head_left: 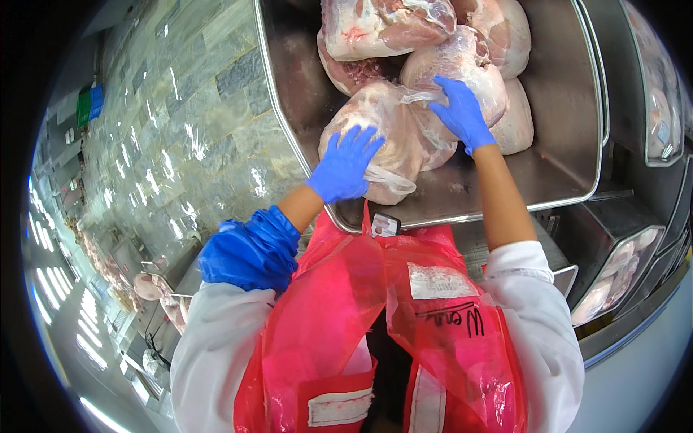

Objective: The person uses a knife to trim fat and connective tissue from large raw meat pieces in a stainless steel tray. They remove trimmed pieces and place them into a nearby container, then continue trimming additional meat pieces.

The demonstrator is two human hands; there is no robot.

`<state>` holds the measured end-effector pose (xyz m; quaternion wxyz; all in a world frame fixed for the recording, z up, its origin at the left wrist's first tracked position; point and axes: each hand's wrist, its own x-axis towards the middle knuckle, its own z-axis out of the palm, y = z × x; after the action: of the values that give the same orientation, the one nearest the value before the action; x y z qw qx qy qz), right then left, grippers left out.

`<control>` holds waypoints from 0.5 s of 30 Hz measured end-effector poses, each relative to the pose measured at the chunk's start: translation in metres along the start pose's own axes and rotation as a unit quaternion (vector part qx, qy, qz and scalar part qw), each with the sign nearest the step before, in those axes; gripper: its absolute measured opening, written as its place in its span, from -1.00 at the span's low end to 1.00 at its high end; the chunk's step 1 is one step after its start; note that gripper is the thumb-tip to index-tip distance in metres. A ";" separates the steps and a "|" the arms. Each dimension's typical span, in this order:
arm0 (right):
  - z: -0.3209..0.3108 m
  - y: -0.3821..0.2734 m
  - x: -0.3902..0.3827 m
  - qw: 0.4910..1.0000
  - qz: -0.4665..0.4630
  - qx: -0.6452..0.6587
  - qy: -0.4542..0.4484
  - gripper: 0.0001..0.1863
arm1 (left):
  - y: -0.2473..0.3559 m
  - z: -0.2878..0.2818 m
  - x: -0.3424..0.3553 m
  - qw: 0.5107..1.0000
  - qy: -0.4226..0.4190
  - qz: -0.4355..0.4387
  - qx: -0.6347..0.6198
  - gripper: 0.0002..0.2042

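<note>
My left hand (pixel 346 164), in a blue glove, lies with fingers spread on the near side of a large rounded piece of raw meat (pixel 372 126). Clear plastic film (pixel 390 179) clings to its near edge. My right hand (pixel 463 114), also gloved in blue, reaches over the right side of this piece, against the neighbouring meat piece (pixel 455 61). Its thumb and index finger are apart, and a strip of translucent film (pixel 422 96) runs up to them. Whether its other fingers grip the film is hidden. Both pieces sit in a deep metal bin (pixel 559 137).
Several more meat pieces (pixel 390 29) are piled at the bin's far side. The bin's metal rim (pixel 505 209) runs close in front of my red apron (pixel 325 289). Other meat-filled containers (pixel 621 270) stand to the right. Wet grey tiled floor (pixel 195 123) extends on the left.
</note>
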<state>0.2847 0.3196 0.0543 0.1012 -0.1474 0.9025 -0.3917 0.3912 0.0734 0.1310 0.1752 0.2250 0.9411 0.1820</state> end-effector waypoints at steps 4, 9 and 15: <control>0.011 -0.035 -0.070 0.989 -0.024 -0.016 -0.145 -0.42 | -0.019 0.036 -0.033 0.990 -0.034 0.089 0.099 -0.68; 0.069 -0.109 -0.123 0.986 -0.124 0.038 -0.109 -0.53 | -0.029 0.002 0.007 0.953 -0.248 0.172 -0.024 -0.87; 0.090 -0.106 -0.129 0.895 0.152 0.314 -0.279 -0.63 | -0.031 0.010 0.006 0.974 -0.157 0.071 -0.147 -0.89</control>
<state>0.4525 0.2344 0.0806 0.4486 -0.0723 0.6785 -0.5773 0.3795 0.0528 0.1076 0.3388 0.2888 0.8461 0.2930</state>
